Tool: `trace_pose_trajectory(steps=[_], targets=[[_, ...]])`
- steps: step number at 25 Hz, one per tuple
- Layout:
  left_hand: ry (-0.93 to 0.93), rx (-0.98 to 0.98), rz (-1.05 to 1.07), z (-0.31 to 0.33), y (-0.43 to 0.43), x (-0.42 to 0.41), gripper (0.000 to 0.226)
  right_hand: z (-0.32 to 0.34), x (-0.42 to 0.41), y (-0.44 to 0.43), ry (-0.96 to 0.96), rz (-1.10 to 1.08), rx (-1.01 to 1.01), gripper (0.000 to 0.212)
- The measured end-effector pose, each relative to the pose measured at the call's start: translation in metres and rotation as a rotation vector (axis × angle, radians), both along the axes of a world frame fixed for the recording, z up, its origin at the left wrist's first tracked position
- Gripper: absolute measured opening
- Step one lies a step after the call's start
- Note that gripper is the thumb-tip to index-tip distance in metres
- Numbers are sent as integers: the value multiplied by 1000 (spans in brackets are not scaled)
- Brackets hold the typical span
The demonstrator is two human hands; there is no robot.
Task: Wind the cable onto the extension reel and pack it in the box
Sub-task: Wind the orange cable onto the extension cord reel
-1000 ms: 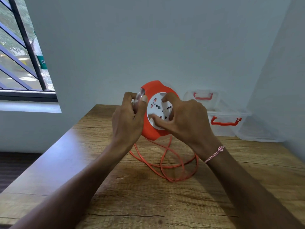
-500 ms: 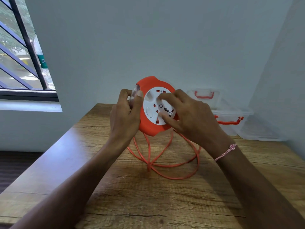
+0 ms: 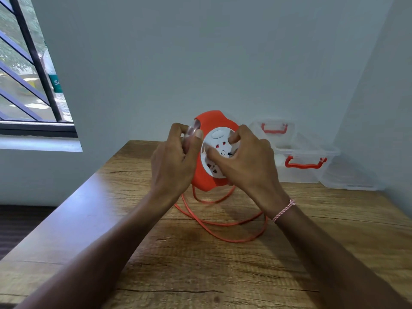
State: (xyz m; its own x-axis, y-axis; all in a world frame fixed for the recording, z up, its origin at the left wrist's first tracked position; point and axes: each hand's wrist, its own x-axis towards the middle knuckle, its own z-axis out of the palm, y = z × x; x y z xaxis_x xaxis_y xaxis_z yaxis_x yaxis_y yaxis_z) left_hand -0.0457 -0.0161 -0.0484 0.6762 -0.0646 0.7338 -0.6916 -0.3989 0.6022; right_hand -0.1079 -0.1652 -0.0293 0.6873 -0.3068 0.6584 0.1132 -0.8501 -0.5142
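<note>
An orange extension reel [image 3: 210, 121] with a white socket face [image 3: 214, 150] is held upright above the wooden table [image 3: 200, 264]. My left hand [image 3: 174, 161] grips the reel's left edge, thumb on its clear rim. My right hand [image 3: 247, 163] has its fingers curled onto the white socket face, gripping it. A loose orange cable [image 3: 223, 224] hangs from the reel's underside and lies in loops on the table. A clear plastic box [image 3: 305, 166] with orange handles stands open at the back right.
The box's clear lid [image 3: 350, 177] lies to the right of it by the side wall. A wall runs along the table's far edge. A barred window [image 3: 26, 85] is at the left, past the table's left edge.
The white socket face has turned under my right hand. The cable loops on the table have shifted and look shorter.
</note>
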Motion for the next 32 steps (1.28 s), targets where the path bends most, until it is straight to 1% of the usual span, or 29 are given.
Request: trace_pose_trajectory(steps=[1, 2, 3, 4, 7, 8, 11, 13, 15, 18, 19, 21, 23, 24, 26, 27, 28, 29, 30, 32], targets=[[9, -3, -4, 0, 0, 1, 39, 0, 2, 1, 37, 11, 129, 55], [20, -4, -7, -1, 0, 2, 35, 0, 3, 0, 54, 21, 193, 53], [32, -4, -10, -1, 0, 2, 32, 0, 3, -3, 47, 23, 178, 52], [44, -7, -12, -1, 1, 3, 29, 0, 2, -6, 11, 14, 96, 51], [97, -51, -26, 0, 3, 7, 30, 4, -2, -20, -133, 54, -293, 49], [115, -73, -30, 0, 4, 8, 32, 5, -2, -26, -132, 98, -410, 48], [141, -95, -53, 1, 8, 11, 32, 8, -3, -38, -31, 169, -726, 50], [135, -76, -56, 0, 8, 11, 27, 8, -2, -39, -21, 154, -861, 51], [120, -58, -48, -1, 7, 9, 24, 8, -1, -39, -50, 141, -910, 50], [85, -35, -32, -1, 4, 7, 24, 6, -2, -39, -148, 137, -867, 51], [69, -29, -25, -1, 3, 7, 25, 4, -3, -38, -177, 140, -829, 53], [57, -37, -18, -3, 2, 6, 27, 2, -3, -32, -177, 126, -693, 59], [51, -52, -10, -4, -1, 3, 28, 0, -1, -21, -139, 79, -466, 68], [37, -51, 1, -4, -2, 2, 29, -1, 0, -15, -119, 55, -314, 68], [12, -46, 18, -6, -5, 0, 31, -1, 2, -4, -33, 46, 51, 60], [9, -48, 23, -7, -5, -1, 33, 0, 3, -1, 25, 82, 238, 55], [13, -51, 27, -7, -5, 0, 35, 1, 3, 1, 68, 126, 379, 52], [21, -56, 26, -7, -5, 1, 36, 2, 1, 1, 77, 152, 418, 51], [31, -64, 22, -7, -4, 2, 36, 3, -1, -1, 44, 138, 340, 50], [56, -95, 13, -5, -3, 4, 39, 5, -3, -13, -83, 67, -24, 48]])
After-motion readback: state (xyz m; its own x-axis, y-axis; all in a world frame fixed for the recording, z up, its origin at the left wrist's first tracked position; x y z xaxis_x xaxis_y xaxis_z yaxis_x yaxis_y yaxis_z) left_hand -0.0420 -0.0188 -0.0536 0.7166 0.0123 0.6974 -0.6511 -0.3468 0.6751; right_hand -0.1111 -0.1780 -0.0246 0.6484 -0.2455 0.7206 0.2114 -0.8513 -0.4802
